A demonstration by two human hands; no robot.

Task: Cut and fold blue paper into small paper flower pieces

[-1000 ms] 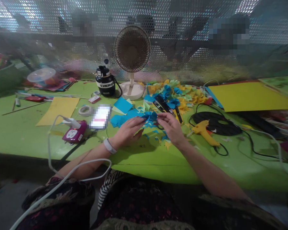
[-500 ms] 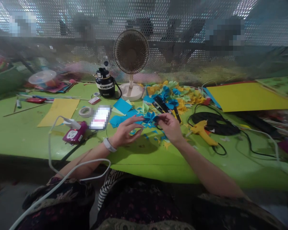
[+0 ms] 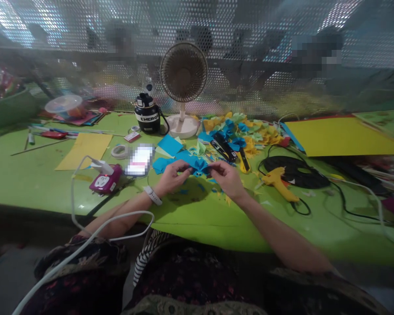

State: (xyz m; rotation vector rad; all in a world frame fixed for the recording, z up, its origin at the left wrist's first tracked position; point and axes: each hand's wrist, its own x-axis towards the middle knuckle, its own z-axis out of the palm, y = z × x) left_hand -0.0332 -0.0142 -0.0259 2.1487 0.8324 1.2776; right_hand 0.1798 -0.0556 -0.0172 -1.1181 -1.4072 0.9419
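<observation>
Between my two hands is a blue folded paper flower, its petals fanned upward. My left hand pinches its left edge between thumb and fingers. On the opposite edge, my right hand grips it the same way. Blue paper sheets lie just beyond my left hand. A black stapler and a yellow cutter knife rest behind my right hand. Small blue and yellow paper scraps are scattered beneath the hands.
A heap of folded paper pieces sits behind the stapler. A yellow glue gun lies at right with its cord. Left are a phone, a tape roll and a purple power adapter. A fan and a black bottle stand behind.
My left hand has closed from spread fingers to a pinch on the flower's left edge. The flower now faces more upward, held from both sides. The view has shifted slightly.
</observation>
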